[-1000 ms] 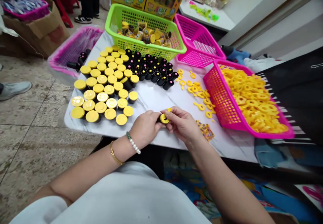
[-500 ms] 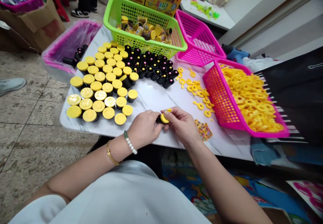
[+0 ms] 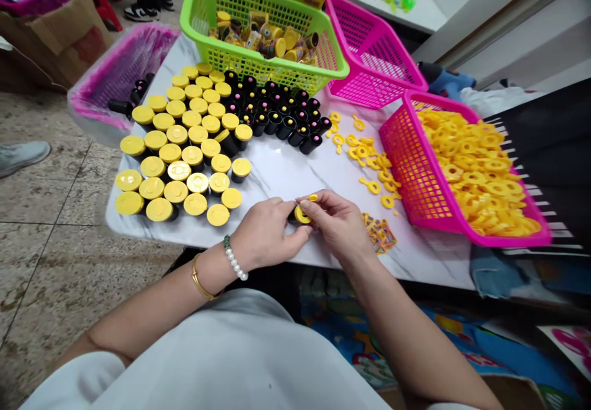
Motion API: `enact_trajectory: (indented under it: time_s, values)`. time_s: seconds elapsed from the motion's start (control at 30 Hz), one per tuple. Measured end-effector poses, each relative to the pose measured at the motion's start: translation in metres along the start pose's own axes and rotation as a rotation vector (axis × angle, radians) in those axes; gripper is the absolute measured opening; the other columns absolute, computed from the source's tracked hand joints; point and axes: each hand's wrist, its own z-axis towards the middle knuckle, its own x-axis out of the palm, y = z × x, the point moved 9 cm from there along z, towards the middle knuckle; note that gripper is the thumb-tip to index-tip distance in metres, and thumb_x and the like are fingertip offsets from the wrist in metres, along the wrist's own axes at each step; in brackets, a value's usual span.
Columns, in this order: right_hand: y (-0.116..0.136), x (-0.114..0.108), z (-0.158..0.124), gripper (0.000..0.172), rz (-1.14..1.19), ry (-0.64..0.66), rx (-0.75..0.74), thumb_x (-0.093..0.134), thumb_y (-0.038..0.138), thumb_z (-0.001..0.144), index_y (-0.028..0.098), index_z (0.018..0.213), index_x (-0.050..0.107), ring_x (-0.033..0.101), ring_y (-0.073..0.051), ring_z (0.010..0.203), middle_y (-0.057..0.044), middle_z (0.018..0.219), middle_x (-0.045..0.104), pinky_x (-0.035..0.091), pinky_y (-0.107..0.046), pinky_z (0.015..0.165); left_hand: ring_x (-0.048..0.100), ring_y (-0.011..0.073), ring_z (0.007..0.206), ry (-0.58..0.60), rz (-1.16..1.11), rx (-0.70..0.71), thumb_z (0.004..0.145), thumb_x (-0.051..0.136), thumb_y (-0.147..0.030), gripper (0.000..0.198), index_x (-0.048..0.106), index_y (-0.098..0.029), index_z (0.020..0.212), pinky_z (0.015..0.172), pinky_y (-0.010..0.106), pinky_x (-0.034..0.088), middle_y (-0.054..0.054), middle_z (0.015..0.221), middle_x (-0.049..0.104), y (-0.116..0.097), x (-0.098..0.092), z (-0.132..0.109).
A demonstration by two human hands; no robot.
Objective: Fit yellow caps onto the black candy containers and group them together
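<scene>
Near the table's front edge, my left hand (image 3: 265, 230) is closed round a small black cup (image 3: 291, 216), mostly hidden by the fingers. My right hand (image 3: 342, 224) pinches a yellow ring-shaped lid (image 3: 302, 215) with a small flap, held at the mouth of that cup. Whether the lid is seated cannot be seen. Left of my hands stand many black cups with yellow lids (image 3: 176, 191). Behind them are uncovered black cups (image 3: 286, 127) with pink or yellow bits inside. Loose yellow lids (image 3: 370, 186) lie to the right.
A green basket (image 3: 272, 68) of wrapped cups stands at the back, beside a pink basket (image 3: 369, 84). Another pink basket (image 3: 415, 182) holds a heap of yellow lids. Small printed pieces (image 3: 379, 234) lie near my right hand. A plastic-lined pink basket (image 3: 83, 105) stands left.
My right fingers have shifted on the yellow lid, and its flap now stands up more visibly. My left thumb has moved along the cup. The whole view has shifted slightly.
</scene>
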Motion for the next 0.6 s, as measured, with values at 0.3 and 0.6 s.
enact_trajectory:
  time_s: [0.3,0.6]
  values:
    - [0.003,-0.002,-0.005,0.026,-0.064,-0.038,-0.018,0.077,0.044,0.073,0.02,0.074,0.068,0.051,-0.01,0.051,0.001,0.063,0.064,0.043,-0.022,0.048,0.061,0.0181,0.074,0.072,0.088,-0.06,0.09,0.063,-0.038,0.025,0.069,-0.015,0.098,0.067,0.027,0.044,0.003,0.078,0.062,0.005,0.01,0.002]
    - [0.007,0.0,-0.004,0.031,-0.082,-0.002,-0.034,0.079,0.045,0.072,0.018,0.072,0.065,0.051,-0.008,0.047,0.003,0.058,0.061,0.042,-0.02,0.045,0.054,0.0127,0.059,0.135,-0.167,-0.064,0.091,0.059,-0.033,0.023,0.073,-0.015,0.089,0.058,0.023,0.035,0.0,0.066,0.064,0.003,0.005,0.003]
